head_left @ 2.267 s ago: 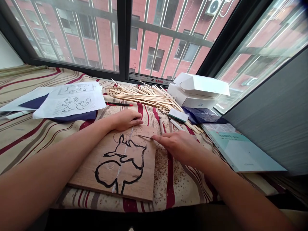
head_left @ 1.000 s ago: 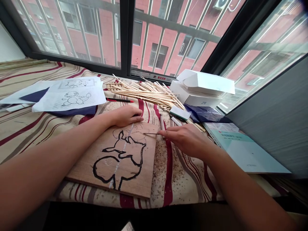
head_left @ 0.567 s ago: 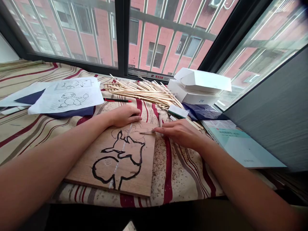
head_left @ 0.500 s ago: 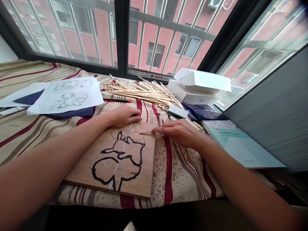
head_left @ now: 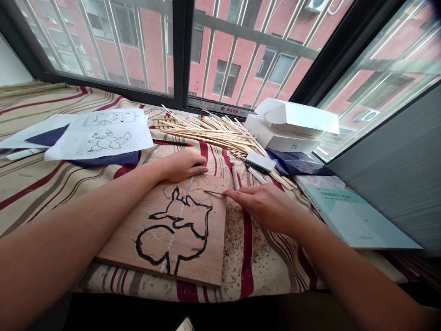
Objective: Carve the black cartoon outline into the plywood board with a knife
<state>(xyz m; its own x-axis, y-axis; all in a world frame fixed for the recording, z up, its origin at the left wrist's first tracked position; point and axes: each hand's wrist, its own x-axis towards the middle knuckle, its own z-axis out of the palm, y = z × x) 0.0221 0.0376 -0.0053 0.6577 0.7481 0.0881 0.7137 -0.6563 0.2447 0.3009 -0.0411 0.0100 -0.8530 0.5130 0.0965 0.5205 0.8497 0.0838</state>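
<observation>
The right hand (head_left: 267, 204) hides the rear of the thin tool (head_left: 214, 192), and the tip to its left is too small to tell whether it touches the wooden board (head_left: 206, 264). The left hand (head_left: 184, 165) covers part of the board's far edge, its fingertips mostly out of sight, while its forearm hides the near left side. Well left of that hand, the pale sheets (head_left: 15, 137) run off the picture. Below both hands, the bottom edge cuts off a pale object (head_left: 185, 325). Right of the right hand, the book's (head_left: 347, 216) small print is unreadable.
</observation>
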